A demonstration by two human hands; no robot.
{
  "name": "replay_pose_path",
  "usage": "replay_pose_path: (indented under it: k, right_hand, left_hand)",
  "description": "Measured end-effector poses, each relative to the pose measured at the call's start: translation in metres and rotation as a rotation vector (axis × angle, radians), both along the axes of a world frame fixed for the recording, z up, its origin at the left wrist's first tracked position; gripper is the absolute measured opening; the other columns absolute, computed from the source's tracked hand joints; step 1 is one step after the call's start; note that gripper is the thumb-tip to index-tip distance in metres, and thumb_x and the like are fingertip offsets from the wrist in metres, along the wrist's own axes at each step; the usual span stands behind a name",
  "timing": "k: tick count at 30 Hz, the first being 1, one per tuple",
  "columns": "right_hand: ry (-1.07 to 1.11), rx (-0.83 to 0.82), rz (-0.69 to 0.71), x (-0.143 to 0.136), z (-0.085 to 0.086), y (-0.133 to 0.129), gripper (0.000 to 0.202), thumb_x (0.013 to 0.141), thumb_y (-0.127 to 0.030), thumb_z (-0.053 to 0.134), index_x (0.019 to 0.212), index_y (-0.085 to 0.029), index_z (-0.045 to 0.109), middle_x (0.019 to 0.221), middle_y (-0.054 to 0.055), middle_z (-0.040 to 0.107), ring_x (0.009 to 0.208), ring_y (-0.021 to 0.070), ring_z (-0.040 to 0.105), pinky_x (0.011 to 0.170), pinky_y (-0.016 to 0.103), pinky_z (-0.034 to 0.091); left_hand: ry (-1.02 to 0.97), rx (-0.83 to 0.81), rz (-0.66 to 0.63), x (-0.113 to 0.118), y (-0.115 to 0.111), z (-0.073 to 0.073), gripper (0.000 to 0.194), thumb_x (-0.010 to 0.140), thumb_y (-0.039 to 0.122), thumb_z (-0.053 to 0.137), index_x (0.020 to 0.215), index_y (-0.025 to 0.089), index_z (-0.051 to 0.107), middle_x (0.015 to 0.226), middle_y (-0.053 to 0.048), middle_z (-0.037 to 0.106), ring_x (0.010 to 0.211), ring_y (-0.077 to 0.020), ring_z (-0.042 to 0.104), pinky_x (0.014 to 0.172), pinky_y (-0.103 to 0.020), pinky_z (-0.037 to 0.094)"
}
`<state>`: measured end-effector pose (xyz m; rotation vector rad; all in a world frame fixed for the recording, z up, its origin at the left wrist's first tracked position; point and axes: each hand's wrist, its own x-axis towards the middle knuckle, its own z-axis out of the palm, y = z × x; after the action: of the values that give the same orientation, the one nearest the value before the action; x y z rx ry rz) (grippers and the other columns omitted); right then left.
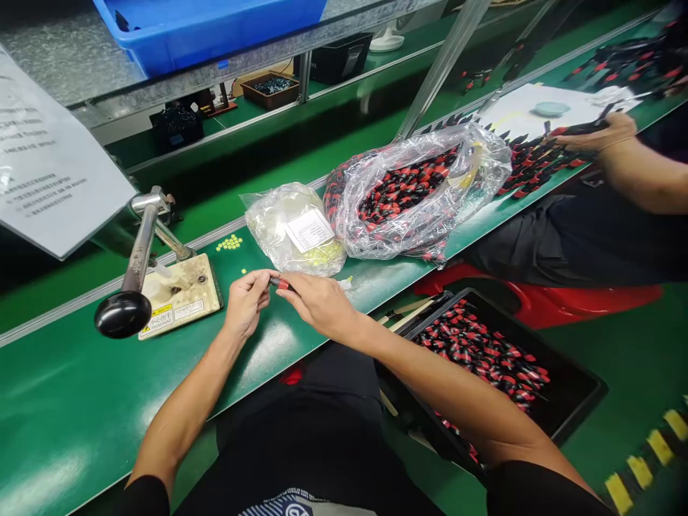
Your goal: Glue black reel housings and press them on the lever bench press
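Above the green bench, my two hands meet in front of the clear bags. My right hand [322,304] is closed around a small red-and-black handle piece [282,284], its black end pointing left. The fingers of my left hand [248,301] are pinched at that end; whatever lies between them is hidden. Just beyond my left hand sits a single small yellow piece [244,271], with a cluster of small yellow pieces [229,243] farther back. A clear bag with a white label [309,229] holds more yellow pieces behind my right hand.
Left stands a hand press [180,294] with a black ball-ended lever [123,314]. A large clear bag [370,240] of red-and-black pieces lies right; a black crate [583,390] of them is below my right arm. A co-worker's hand [618,132] works farther right. A blue bin [226,39] sits overhead.
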<state>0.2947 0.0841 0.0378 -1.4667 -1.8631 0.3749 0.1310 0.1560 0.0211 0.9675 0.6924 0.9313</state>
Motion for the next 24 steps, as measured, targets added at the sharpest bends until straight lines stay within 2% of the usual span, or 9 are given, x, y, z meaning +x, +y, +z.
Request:
replay_pose_path:
  k: [3,6,9,12,14,16,19,21,24]
  right_hand:
    - [0.439,-0.158,0.038,-0.014,-0.002,-0.006,0.031,0.104,-0.048,0.052,0.096,-0.021,0.064,0.079,0.004,0.068,0.067,0.0172,0.061,0.065,0.03,0.047]
    - [0.965,-0.449,0.184,-0.023,-0.003,-0.011,0.042,0.097,-0.061,0.057,0.092,-0.02,0.062,0.065,-0.003,0.057,0.049,0.0113,0.047,0.05,0.027,0.04]
    - [1.125,-0.591,0.257,-0.01,-0.006,-0.018,0.05,0.091,-0.067,0.061,0.096,-0.017,0.064,0.063,-0.005,0.056,0.046,0.0095,0.044,0.049,0.025,0.039]
    - [0.792,-0.506,0.21,0.03,-0.011,-0.037,0.039,0.091,-0.056,0.067,0.094,-0.018,0.066,0.064,-0.005,0.057,0.054,0.0106,0.051,0.055,0.024,0.041]
    - [0.389,-0.482,0.148,0.066,-0.015,-0.06,0.022,0.092,-0.041,0.068,0.093,-0.019,0.07,0.066,-0.003,0.061,0.062,0.012,0.056,0.063,0.025,0.042]
    - [-0.021,-0.595,0.018,0.101,-0.022,-0.088,0.013,0.092,-0.03,0.066,0.094,-0.02,0.074,0.074,0.0,0.068,0.072,0.0152,0.064,0.071,0.027,0.045]
    - [-0.448,-0.902,-0.316,0.143,-0.035,-0.13,0.016,0.092,-0.024,0.064,0.101,-0.019,0.077,0.098,0.01,0.078,0.096,0.0242,0.073,0.081,0.031,0.049]
    - [-0.559,-1.033,-0.479,0.164,-0.043,-0.15,0.016,0.088,-0.02,0.067,0.1,-0.015,0.078,0.105,0.018,0.078,0.102,0.0303,0.075,0.081,0.034,0.052]
    - [-0.59,-1.082,-0.574,0.191,-0.047,-0.167,0.013,0.083,-0.018,0.075,0.093,-0.012,0.078,0.1,0.024,0.078,0.096,0.0356,0.076,0.077,0.038,0.054]
  left_hand:
    - [0.058,0.094,0.052,-0.003,-0.005,-0.003,0.052,0.072,0.063,0.089,0.081,0.013,0.08,0.051,0.006,0.039,0.045,-0.0035,0.027,0.043,-0.019,0.02]
    - [0.113,0.129,0.026,-0.002,-0.013,-0.004,0.055,0.069,0.066,0.089,0.078,0.013,0.079,0.054,0.002,0.049,0.047,-0.006,0.038,0.044,-0.02,0.026]
    - [0.12,0.053,-0.096,0.0,-0.017,-0.003,0.053,0.073,0.063,0.089,0.084,0.012,0.08,0.057,0.001,0.053,0.049,-0.0071,0.042,0.043,-0.019,0.028]
    - [0.082,-0.13,-0.129,-0.003,-0.007,-0.006,0.03,0.08,0.034,0.087,0.099,0.011,0.078,0.066,0.0,0.056,0.048,-0.0049,0.039,0.041,-0.016,0.028]
    - [0.076,-0.264,-0.045,-0.007,0.01,-0.014,0.019,0.076,0.009,0.078,0.095,0.012,0.074,0.077,-0.002,0.063,0.051,-0.0052,0.044,0.041,-0.015,0.032]
    - [0.078,-0.35,0.032,-0.011,0.028,-0.027,0.021,0.074,-0.001,0.068,0.09,0.013,0.069,0.077,-0.001,0.063,0.048,-0.0044,0.042,0.039,-0.014,0.032]
    - [0.102,-0.393,0.085,-0.015,0.042,-0.045,0.011,0.084,0.005,0.064,0.091,0.012,0.068,0.072,0.0,0.061,0.044,-0.0047,0.039,0.035,-0.014,0.03]
    - [0.103,-0.353,0.055,-0.015,0.041,-0.052,0.005,0.09,0.016,0.069,0.091,0.012,0.069,0.066,0.002,0.055,0.042,-0.0054,0.038,0.034,-0.015,0.029]
    - [0.088,-0.258,-0.002,-0.012,0.033,-0.055,0.023,0.086,0.03,0.082,0.087,0.01,0.07,0.059,0.006,0.043,0.041,-0.0045,0.035,0.034,-0.014,0.029]
